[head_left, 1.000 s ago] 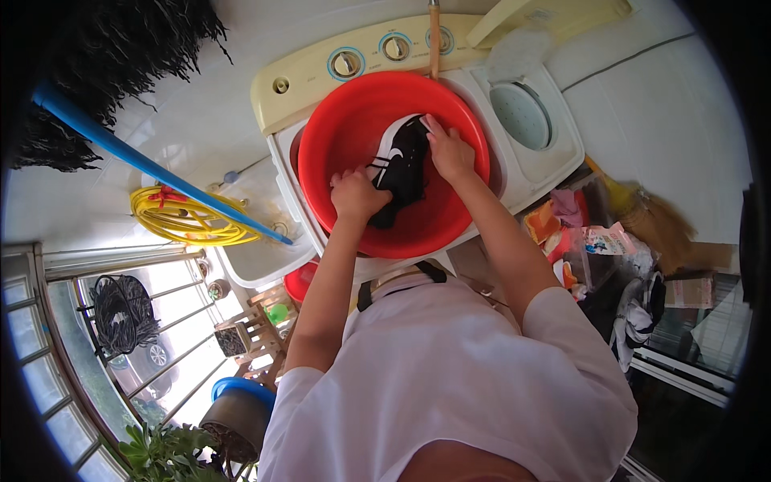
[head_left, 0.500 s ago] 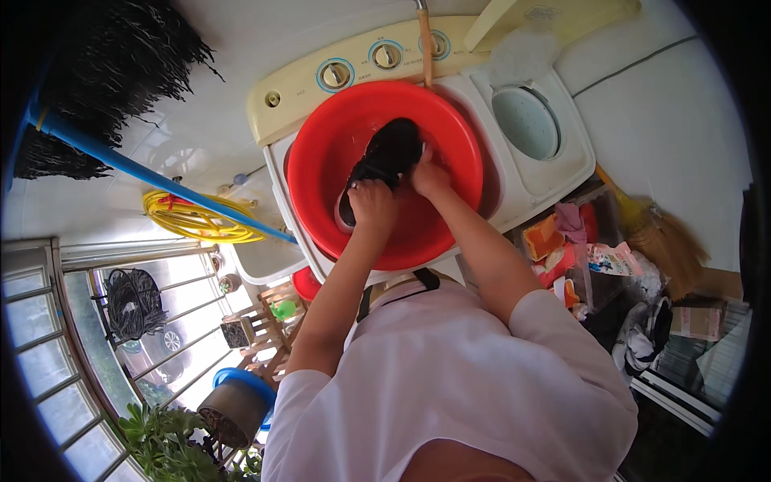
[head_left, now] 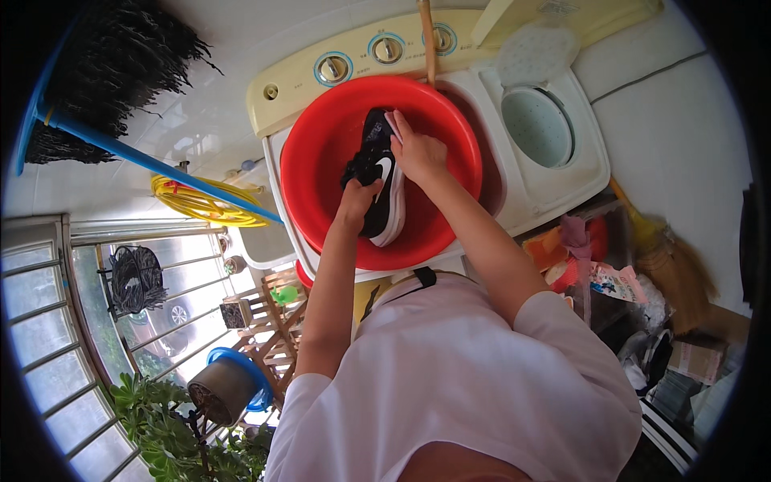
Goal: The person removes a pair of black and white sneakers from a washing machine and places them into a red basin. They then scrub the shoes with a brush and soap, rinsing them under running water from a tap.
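A black sneaker (head_left: 376, 167) with a white side mark and white sole lies tilted in a big red basin (head_left: 309, 161). Its sole edge faces right and toward me. My left hand (head_left: 357, 199) is closed around the near left part of the shoe, gripping its upper. At the shoe's far right edge, my right hand (head_left: 419, 153) pinches a thin pale pink piece (head_left: 392, 124) against the shoe; its kind is too small to make out. The fingertips of my left hand are partly hidden.
The basin sits on a cream twin-tub washing machine (head_left: 361, 60), by its open spin tub (head_left: 540, 128). A wooden stick (head_left: 427, 44) leans behind. At left are a blue-handled mop (head_left: 161, 165) and a yellow hose (head_left: 193, 201); a straw broom (head_left: 675, 273) stands right.
The sneaker has been turned so its white side mark and sole now show. My right hand has moved up to its far edge; my left hand has shifted slightly left and nearer.
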Demonstrator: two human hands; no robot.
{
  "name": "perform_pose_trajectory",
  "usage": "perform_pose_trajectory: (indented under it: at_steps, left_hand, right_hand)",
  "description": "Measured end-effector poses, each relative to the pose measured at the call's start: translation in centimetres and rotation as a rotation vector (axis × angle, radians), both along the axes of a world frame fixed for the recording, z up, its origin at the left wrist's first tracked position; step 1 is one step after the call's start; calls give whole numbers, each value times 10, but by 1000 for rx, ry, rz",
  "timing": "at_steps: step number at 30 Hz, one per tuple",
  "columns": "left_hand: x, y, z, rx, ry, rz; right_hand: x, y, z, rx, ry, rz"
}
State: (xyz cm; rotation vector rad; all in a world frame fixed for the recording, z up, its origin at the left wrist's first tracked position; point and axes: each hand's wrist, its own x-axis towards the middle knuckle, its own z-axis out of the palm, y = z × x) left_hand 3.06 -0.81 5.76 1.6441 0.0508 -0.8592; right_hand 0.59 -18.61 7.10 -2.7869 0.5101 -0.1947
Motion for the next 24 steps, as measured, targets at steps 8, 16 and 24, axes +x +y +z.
perform_pose_trajectory:
  at_steps: [8, 16, 24]
  left_hand:
    - [4, 35, -17, -128, 96, 103]
    - [4, 41, -42, -122, -5, 120]
    - [3, 40, -30, -299, 130, 253]
  right_hand:
    - [-59, 34, 2, 0, -88, 279]
    - [59, 20, 18, 152, 136, -17]
    - [-12, -21, -103, -6, 140, -46]
